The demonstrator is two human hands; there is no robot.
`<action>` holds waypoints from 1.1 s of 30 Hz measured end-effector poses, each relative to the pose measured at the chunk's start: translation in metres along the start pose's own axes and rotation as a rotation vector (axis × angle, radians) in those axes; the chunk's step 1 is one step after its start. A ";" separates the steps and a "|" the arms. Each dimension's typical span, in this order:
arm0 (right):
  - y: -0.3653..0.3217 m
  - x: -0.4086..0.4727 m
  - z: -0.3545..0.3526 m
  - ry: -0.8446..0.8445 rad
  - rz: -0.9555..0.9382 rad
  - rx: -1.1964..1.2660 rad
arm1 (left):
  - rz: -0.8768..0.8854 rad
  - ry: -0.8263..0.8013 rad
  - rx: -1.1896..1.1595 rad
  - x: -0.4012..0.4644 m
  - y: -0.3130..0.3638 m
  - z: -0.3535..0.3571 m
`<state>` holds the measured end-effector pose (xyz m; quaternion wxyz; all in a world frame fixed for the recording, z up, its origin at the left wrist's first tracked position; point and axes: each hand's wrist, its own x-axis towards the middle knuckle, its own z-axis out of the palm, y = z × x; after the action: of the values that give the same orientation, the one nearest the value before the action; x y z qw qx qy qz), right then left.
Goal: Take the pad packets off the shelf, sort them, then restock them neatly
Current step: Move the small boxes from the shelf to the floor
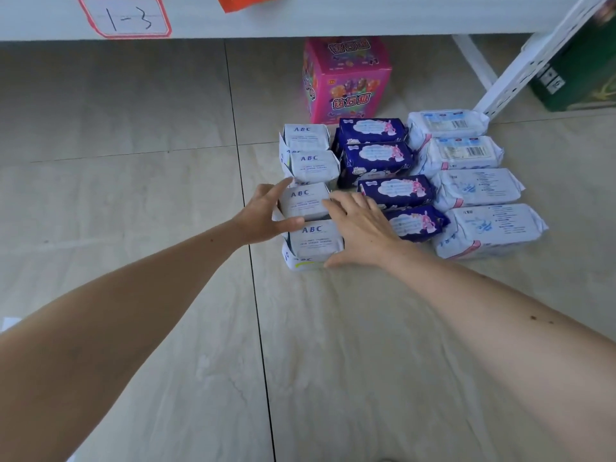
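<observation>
Pad packets lie on the tiled floor (133, 195) in 3 columns by type, just below the white shelf (300, 25) w/ the "1-3" label (125, 16). Left col: white ABC packets (311, 166), approx 4 rows, seemingly stacked 2 high. Middle col: dark blue packets (375, 156). Right col: larger white packets w/ pink trim (480, 188). Grouping by brand looks like the sort step, prob. nearly done, since each col holds one kind only.

Left hand (263, 213) is at the third ABC packet (305, 201) from the back, thumb and fingers spread around its left end, touching it; grip looks loose, more bracing than pinching. Right hand (358, 228) lies flat-ish, fingers nearly straight, over the gap between ABC col and blue col, fingertips at that same packet's right end, palm edge beside the nearest ABC packet (315, 243). Both hands press from opposite ends, likely to square the packet into line or lift it as a unit.

Pink box (346, 80) stands behind the cols, under the shelf. Green carton (580, 71) sits right of the shelf upright (530, 60).
</observation>
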<state>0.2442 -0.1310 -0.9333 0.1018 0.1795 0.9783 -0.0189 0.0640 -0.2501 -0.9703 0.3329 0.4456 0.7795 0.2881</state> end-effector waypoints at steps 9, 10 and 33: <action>-0.012 0.008 -0.002 -0.044 -0.110 -0.011 | -0.054 0.004 -0.086 -0.019 -0.011 0.005; -0.011 0.009 -0.002 -0.036 -0.110 -0.017 | -0.046 -0.002 -0.096 -0.018 -0.009 0.007; 0.038 -0.036 -0.092 -0.128 -0.056 0.205 | -0.175 -0.113 0.151 -0.060 0.060 -0.044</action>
<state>0.2735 -0.1009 -0.8357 0.1446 0.1599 0.9674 -0.1332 0.0831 -0.2838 -0.8827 0.3658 0.4150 0.8149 0.1728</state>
